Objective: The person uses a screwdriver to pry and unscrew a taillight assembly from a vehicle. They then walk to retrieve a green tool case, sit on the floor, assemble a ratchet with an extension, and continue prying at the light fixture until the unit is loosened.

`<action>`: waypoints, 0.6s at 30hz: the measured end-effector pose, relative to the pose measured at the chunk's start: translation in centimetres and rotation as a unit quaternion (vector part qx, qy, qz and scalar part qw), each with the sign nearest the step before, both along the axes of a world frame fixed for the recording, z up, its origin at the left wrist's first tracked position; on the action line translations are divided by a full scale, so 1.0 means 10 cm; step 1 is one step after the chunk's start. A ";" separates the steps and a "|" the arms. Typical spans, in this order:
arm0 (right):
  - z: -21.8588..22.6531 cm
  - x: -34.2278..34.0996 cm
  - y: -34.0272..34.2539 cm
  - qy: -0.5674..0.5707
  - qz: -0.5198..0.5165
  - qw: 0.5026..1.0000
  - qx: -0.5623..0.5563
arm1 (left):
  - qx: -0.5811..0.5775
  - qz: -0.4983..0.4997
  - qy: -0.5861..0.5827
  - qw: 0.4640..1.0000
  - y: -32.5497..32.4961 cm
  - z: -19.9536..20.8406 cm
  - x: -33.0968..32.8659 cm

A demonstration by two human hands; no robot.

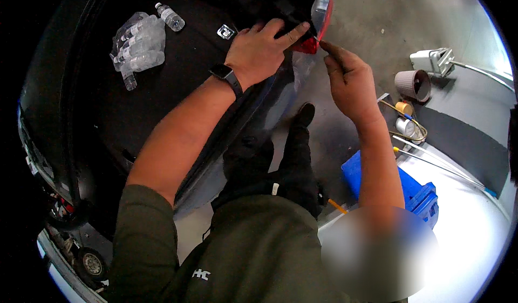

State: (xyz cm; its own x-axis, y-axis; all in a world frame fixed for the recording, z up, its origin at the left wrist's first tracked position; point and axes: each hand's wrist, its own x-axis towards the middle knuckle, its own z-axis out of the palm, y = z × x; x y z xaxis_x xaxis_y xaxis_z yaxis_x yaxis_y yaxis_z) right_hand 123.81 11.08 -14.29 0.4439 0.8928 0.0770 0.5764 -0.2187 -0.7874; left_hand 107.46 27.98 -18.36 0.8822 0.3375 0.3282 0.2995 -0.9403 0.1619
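My left hand (pixel 259 55), with a dark watch (pixel 226 79) on its wrist, lies over the black trim at the edge of an open car trunk. Its thumb stretches out toward the red tail light (pixel 308 46), while the other fingers bend over the trim, their tips partly lost in the dark. From the outer side, my right hand (pixel 349 76) reaches to the same light. Its index finger is extended, the tip at the light's edge; the thumb stands apart beneath it. I make out no tool in either hand.
In the trunk (pixel 135 117) lie a plastic-wrapped pack of water bottles (pixel 141 44), a loose bottle (pixel 170 16) and a small shiny piece (pixel 225 31). At right stand a ribbed bin (pixel 413 85), a white container (pixel 431 61), a blue bin (pixel 353 173) and long poles (pixel 442 165).
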 end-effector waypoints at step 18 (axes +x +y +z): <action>0.11 0.45 0.06 0.029 0.110 0.993 -0.039 | -0.117 -0.025 -0.051 0.992 0.03 -0.04 0.19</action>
